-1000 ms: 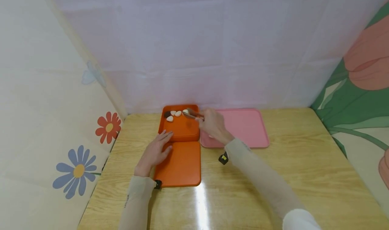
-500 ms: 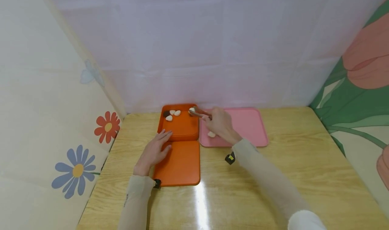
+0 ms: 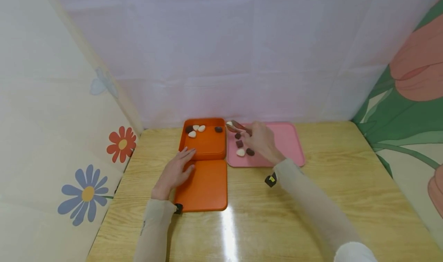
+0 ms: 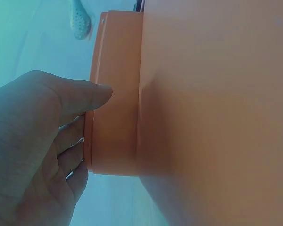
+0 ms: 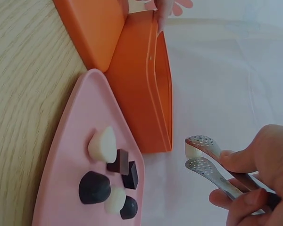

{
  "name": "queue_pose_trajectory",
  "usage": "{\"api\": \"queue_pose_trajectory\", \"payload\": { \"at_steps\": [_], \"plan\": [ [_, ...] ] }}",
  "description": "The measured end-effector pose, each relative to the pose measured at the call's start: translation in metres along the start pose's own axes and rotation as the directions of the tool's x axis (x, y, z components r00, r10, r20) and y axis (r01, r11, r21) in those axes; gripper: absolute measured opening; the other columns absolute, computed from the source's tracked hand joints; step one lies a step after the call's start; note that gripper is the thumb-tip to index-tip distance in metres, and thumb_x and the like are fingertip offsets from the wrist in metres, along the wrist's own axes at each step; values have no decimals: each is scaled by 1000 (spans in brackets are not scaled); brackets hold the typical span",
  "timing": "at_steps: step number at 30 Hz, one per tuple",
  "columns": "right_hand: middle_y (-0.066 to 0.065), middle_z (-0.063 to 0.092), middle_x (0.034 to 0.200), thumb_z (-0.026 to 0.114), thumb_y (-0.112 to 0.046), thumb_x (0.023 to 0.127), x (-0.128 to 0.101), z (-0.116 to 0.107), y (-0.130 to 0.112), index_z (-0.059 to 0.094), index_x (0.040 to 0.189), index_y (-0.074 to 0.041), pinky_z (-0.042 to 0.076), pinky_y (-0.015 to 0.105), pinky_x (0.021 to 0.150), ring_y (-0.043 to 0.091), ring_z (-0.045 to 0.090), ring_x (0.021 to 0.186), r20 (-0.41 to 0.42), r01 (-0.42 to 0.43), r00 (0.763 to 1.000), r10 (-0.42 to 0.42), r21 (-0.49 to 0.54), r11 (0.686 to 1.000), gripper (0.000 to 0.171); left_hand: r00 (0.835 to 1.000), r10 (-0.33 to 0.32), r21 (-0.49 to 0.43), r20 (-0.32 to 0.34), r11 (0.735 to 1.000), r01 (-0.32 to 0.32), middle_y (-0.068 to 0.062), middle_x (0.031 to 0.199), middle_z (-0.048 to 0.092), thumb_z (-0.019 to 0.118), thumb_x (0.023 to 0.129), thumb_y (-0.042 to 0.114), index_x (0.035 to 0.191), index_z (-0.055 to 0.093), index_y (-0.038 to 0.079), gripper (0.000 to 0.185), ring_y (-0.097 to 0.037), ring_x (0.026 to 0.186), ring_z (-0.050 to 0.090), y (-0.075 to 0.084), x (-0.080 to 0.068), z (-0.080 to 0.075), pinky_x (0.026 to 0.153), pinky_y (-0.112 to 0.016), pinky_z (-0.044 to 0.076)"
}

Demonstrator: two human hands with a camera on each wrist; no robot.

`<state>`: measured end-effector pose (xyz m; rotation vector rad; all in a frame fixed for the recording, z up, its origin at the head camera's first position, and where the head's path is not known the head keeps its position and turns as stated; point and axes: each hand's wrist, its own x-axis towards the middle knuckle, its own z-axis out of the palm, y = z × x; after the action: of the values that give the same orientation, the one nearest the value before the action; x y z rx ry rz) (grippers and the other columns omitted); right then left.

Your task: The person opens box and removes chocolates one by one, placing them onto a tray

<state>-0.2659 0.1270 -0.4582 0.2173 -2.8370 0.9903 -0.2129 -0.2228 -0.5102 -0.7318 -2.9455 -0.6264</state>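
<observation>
My right hand [image 3: 261, 142] holds metal tongs [image 5: 210, 172] with perforated ends. Between those ends sits a white chocolate-like piece [image 5: 192, 150], raised near the back left edge of the pink tray [image 3: 290, 148]. My left hand [image 3: 173, 175] holds the front left corner of the open orange box [image 5: 134, 84], thumb across the outer front wall and fingers over the rim. Inside the box are white pieces [image 3: 192, 134] at the back left, a dark piece [image 3: 189, 129] beside them, and another dark piece [image 3: 218, 129] at the back right.
A flat orange lid-like panel [image 3: 207, 189] lies in front of the box. White and dark pieces, several in all, including a dark dome [image 5: 94, 187] and a dark cube [image 5: 118, 161], lie on the tray's left part. A cloth wall [image 3: 242, 62] stands close behind.
My right hand has moved the tongs rightward from above the box to the tray's back left, carrying the white piece. A dark piece in the box has come into sight. The left hand stays put.
</observation>
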Motion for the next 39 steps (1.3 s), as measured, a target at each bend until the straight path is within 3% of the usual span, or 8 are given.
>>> {"api": "queue_pose_trajectory", "payload": {
  "at_steps": [5, 9, 19, 29, 39],
  "plan": [
    [2, 68, 79, 74, -28, 100, 0, -3, 12, 85, 105, -15, 42, 29, 49, 15, 55, 58, 3, -38, 999, 38, 2, 999, 18, 1000, -2, 1, 1, 1000, 2, -21, 165, 48, 71, 103, 13, 160, 49, 3, 61, -41, 158, 36, 1, 0, 0, 128, -61, 30],
    [2, 71, 85, 74, -29, 100, 0, -4, 24, 84, 114, -17, 42, 30, 49, 16, 55, 62, -28, -48, 998, 47, -14, 999, 21, 1000, -1, 1, 4, 1000, 1, -21, 165, 48, 71, 103, 13, 160, 49, 2, 61, -41, 158, 35, 2, 0, -1, 128, -62, 30],
    [2, 67, 74, 73, -31, 101, -4, -9, 48, 85, 115, -18, 39, 31, 51, 18, 53, 62, -33, -94, 995, 93, -56, 994, 23, 1000, 1, 2, 3, 1000, -1, -20, 165, 48, 71, 103, 13, 159, 49, 2, 61, -41, 158, 36, 3, 1, 0, 127, -62, 31],
    [2, 73, 78, 72, -29, 100, -7, -11, 64, 85, 112, -16, 42, 31, 52, 18, 56, 63, -41, -157, 987, 154, -78, 985, 22, 1000, 0, 2, 2, 1000, 0, -20, 165, 47, 71, 104, 13, 160, 49, 2, 61, -40, 159, 35, 2, 0, -1, 127, -61, 31],
    [5, 71, 75, 72, -30, 101, -11, -14, 74, 85, 113, -12, 38, 28, 47, 15, 51, 57, -39, -160, 987, 156, -110, 981, 25, 1000, -4, 5, 9, 1000, 3, -20, 165, 47, 71, 104, 13, 160, 49, 2, 61, -41, 158, 36, 4, 0, -2, 128, -61, 30]
  ]
}}
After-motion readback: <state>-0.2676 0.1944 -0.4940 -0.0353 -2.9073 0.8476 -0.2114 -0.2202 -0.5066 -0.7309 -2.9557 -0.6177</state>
